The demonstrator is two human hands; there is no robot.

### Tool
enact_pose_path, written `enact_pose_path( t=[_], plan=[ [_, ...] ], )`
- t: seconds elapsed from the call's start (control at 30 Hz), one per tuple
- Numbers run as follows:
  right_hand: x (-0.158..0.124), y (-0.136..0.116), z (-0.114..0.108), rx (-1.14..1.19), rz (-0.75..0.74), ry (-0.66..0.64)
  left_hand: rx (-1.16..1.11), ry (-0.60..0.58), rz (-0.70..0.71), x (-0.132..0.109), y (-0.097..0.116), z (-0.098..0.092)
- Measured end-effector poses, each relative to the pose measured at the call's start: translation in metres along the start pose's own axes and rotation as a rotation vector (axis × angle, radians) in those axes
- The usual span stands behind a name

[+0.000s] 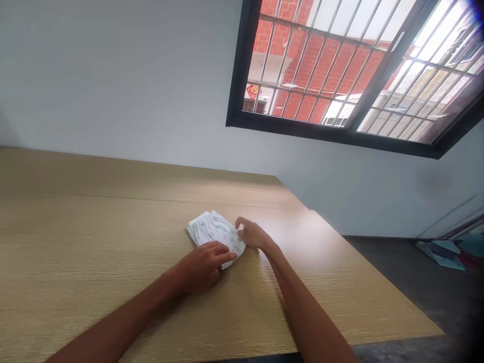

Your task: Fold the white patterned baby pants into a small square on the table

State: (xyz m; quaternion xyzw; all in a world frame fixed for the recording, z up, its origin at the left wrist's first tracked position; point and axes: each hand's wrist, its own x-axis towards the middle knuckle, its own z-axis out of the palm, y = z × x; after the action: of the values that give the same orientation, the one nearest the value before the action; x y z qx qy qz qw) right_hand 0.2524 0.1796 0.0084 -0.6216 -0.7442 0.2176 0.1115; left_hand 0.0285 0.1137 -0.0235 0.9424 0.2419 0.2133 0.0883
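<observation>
A small folded white garment (214, 229) with a faint scattered print and a gathered edge lies on the wooden tabletop. My left hand (202, 264) is at its near side, fingers bent over the edge and the index finger stretched along the cloth. The left thumb is low by that edge, and its tip is partly hidden. At the right corner of the garment is my right hand (253, 235), touching the cloth. Its index finger arches with a gap between it and the thumb; the lower fingers are mostly hidden.
The light wooden table (94, 242) runs far to the left, with a seam across it and its right edge slanting toward me. Behind it is a pale wall (113, 75) with a dark-framed barred window (313, 128). Bluish items (442, 253) lie on the dark floor at right.
</observation>
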Motion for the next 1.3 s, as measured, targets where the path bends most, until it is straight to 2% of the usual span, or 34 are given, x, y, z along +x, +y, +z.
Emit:
enact_pose_path(
  t=[0.13, 0.2, 0.3, 0.4, 0.5, 0.63, 0.77, 0.87, 0.93, 1.0, 1.07, 1.13, 1.23, 1.3],
  plan=[
    [0.001, 0.005, 0.002, -0.084, 0.01, 0.076, 0.098, -0.009, 0.082, 0.003, -0.002, 0.004],
    [0.002, 0.006, 0.002, -0.058, -0.112, 0.157, 0.08, -0.022, 0.059, 0.003, -0.004, 0.004],
    [0.002, 0.004, 0.001, 0.097, -0.404, 0.201, 0.02, -0.022, 0.017, 0.001, -0.004, 0.002],
    [0.0, -0.001, 0.0, 0.227, -0.502, 0.109, -0.035, 0.01, -0.042, 0.001, 0.0, 0.0],
    [-0.002, -0.004, 0.0, 0.244, -0.48, -0.028, -0.089, 0.025, -0.078, 0.0, 0.0, -0.002],
    [-0.004, -0.004, -0.003, 0.232, -0.449, -0.104, -0.155, 0.048, -0.093, 0.001, -0.008, -0.002],
    [-0.007, -0.004, -0.01, 0.243, -0.455, -0.182, -0.385, 0.238, -0.283, 0.002, -0.021, -0.001],
    [-0.009, -0.004, -0.014, 0.199, -0.488, -0.223, -0.667, 0.458, -0.475, 0.003, -0.035, -0.002],
    [-0.009, -0.004, -0.015, 0.197, -0.495, -0.224, -0.892, 0.547, -0.59, 0.002, -0.044, -0.005],
    [-0.008, -0.003, -0.014, 0.249, -0.49, -0.211, -1.078, 0.533, -0.692, -0.001, -0.051, -0.01],
    [-0.006, -0.004, -0.01, 0.333, -0.488, -0.195, -1.155, 0.465, -0.745, -0.004, -0.054, -0.014],
    [-0.003, -0.004, -0.004, 0.426, -0.46, -0.183, -1.094, 0.392, -0.739, -0.007, -0.055, -0.018],
    [0.002, -0.006, 0.008, 0.494, -0.385, -0.145, -0.786, 0.352, -0.694, -0.01, -0.055, -0.022],
    [0.006, -0.006, 0.015, 0.481, -0.359, -0.065, -0.6, 0.333, -0.668, -0.011, -0.055, -0.024]
  ],
)
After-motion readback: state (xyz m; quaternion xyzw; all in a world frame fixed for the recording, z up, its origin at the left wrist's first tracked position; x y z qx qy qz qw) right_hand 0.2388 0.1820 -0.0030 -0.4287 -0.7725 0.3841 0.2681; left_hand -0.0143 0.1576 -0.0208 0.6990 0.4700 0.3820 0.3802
